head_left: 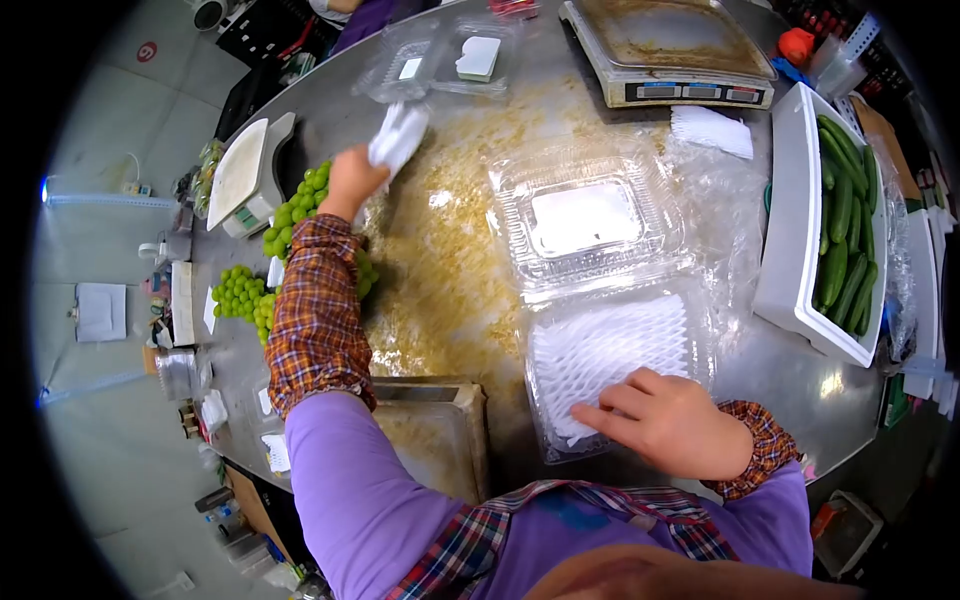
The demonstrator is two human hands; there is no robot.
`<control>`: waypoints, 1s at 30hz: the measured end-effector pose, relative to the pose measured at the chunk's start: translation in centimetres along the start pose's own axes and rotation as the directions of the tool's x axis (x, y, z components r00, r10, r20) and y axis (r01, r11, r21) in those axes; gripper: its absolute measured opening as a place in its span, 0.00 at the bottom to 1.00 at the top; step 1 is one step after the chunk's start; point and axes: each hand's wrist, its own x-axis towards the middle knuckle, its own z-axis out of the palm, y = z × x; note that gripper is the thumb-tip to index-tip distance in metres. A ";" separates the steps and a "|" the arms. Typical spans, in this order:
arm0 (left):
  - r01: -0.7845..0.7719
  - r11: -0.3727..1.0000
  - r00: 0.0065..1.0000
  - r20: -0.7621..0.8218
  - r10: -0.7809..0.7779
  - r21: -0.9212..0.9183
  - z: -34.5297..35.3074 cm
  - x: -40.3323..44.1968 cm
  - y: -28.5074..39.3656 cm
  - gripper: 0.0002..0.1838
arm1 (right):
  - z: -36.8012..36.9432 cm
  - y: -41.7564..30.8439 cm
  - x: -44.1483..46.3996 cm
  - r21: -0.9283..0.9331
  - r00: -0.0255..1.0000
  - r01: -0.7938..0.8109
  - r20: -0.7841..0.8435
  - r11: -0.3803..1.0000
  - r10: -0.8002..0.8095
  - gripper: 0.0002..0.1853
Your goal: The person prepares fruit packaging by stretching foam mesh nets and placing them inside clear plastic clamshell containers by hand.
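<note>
My left hand (355,182) is closed on a white foam net (399,138), which is blurred, at the far left of the table. Bunches of green grapes (298,210) lie beside and partly under my left forearm. An open clear plastic clamshell box (505,225) stands in front of me, its two halves spread apart. Another white foam net (605,345) lines its near half. My right hand (672,425) rests on that net's lower right part, fingers stretched over it and partly bent.
A scale (680,92) stands at the back, and a smaller white scale (250,175) at the left. To the right is a white foam crate (790,255) of cucumbers (842,220). More clear boxes (440,60) lie at the far edge. A metal-framed platform (430,435) sits close to my body.
</note>
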 end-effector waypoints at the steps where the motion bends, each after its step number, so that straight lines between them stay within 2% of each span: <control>1: -0.065 0.987 0.992 -0.120 0.047 -0.150 -1.5 0.8 1.4 0.18 | -0.1 0.2 0.0 0.004 1.000 0.000 -0.002 1.000 0.000 0.23; 2: -0.143 0.947 0.969 -0.238 0.074 -0.286 -2.8 1.7 2.5 0.16 | -0.2 0.3 0.0 0.014 1.000 0.001 -0.004 1.000 -0.001 0.23; 3: -0.236 0.952 0.955 -0.228 0.191 -0.193 -3.2 3.5 2.3 0.18 | -0.1 0.3 -0.1 0.025 1.000 0.003 -0.003 1.000 -0.003 0.23; 4: -0.296 0.955 0.931 -0.227 0.285 -0.012 -2.9 4.9 2.7 0.18 | 0.0 0.4 -0.1 0.033 1.000 0.005 -0.006 0.999 -0.005 0.23; 6: -0.391 0.854 0.863 -0.186 0.470 0.344 -2.2 7.7 3.5 0.18 | 0.2 0.4 0.0 0.037 1.000 0.003 -0.018 0.999 -0.002 0.23; 9: -0.311 0.847 0.942 0.020 0.335 0.430 0.3 10.9 4.8 0.18 | 0.1 0.3 -0.1 -0.003 0.999 -0.022 0.030 1.000 0.022 0.26; 12: -0.285 0.898 0.954 0.190 0.232 0.335 2.2 12.3 5.2 0.23 | 0.2 0.3 -0.3 -0.001 1.000 -0.008 0.014 1.000 0.009 0.25; 15: -0.284 0.945 0.959 0.068 0.276 0.164 2.0 10.4 5.0 0.20 | 0.3 0.2 -0.3 0.001 1.000 -0.007 0.005 1.000 0.007 0.25; 18: -0.266 0.928 0.944 -0.127 0.306 0.260 -1.2 7.9 3.9 0.16 | 1.0 0.3 0.0 -0.073 0.999 0.008 0.034 0.997 -0.005 0.26; 22: -0.160 0.943 0.907 -0.333 0.257 0.292 -11.3 4.3 2.1 0.18 | 2.8 2.1 2.7 -0.175 0.977 0.070 -0.184 0.982 -0.103 0.20; 27: -0.023 0.966 0.794 -0.582 0.174 0.257 -23.3 -2.3 2.2 0.19 | 1.9 6.2 10.3 -0.191 0.981 0.102 -0.144 0.976 -0.130 0.16; 28: 0.042 0.971 0.802 -0.588 0.107 0.235 -25.2 -4.1 2.6 0.20 | 1.9 7.1 12.0 -0.187 0.982 0.107 -0.136 0.976 -0.134 0.15; 30: 0.042 0.975 0.757 -0.644 0.113 0.220 -28.0 -7.8 3.7 0.21 | 1.4 8.2 14.6 -0.232 0.965 0.141 -0.184 0.963 -0.185 0.14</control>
